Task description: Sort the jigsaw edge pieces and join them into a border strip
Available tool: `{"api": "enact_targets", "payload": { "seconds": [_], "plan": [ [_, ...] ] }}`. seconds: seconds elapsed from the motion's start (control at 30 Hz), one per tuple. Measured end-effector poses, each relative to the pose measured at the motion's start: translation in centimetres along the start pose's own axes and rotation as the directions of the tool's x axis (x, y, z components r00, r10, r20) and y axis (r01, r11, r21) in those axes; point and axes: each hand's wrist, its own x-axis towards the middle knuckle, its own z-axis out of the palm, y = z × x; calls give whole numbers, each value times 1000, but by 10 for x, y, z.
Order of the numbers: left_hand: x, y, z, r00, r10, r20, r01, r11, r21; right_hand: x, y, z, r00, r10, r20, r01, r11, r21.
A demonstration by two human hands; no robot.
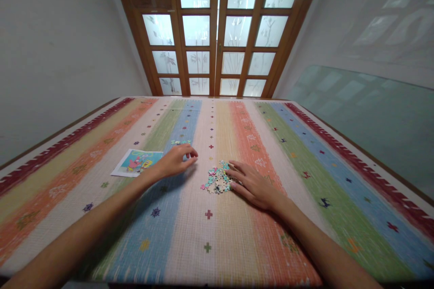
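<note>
A loose heap of small jigsaw puzzle pieces point(217, 181), some printed and some bare-backed, lies near the middle of the table. At the heap's right side, my right hand point(252, 184) rests with its fingers spread, the fingertips touching the pieces. To the left of the heap hovers my left hand point(179, 159), its fingers bent and apart, with nothing visible between them. Just beyond it, several light-green puzzle pieces point(181, 142) lie in a row, partly hidden by the hand. A printed cartoon picture point(137, 162) lies left of my left hand, its lower right corner covered by my forearm.
A striped tablecloth point(193, 235) with small woven motifs covers the table. Wooden doors point(216, 31) with frosted panes stand beyond the far edge. A pale wall point(61, 54) is on the left, and a greenish glass panel point(366, 113) leans at the right.
</note>
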Motion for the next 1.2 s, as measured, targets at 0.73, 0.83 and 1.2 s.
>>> {"api": "enact_targets", "payload": {
  "seconds": [0.73,0.83,1.2],
  "plan": [
    [-32,54,54,929,315,192,-330,943,49,0,-2,-2,1000,-12,13,12,1000,-2],
    [-30,54,49,919,348,182,-355,935,2,1,-2,-3,1000,-12,24,12,1000,-10],
    [23,4,16,998,59,7,-59,996,-60,-1,1,-2,1000,-16,21,17,999,-39]
  ]
}}
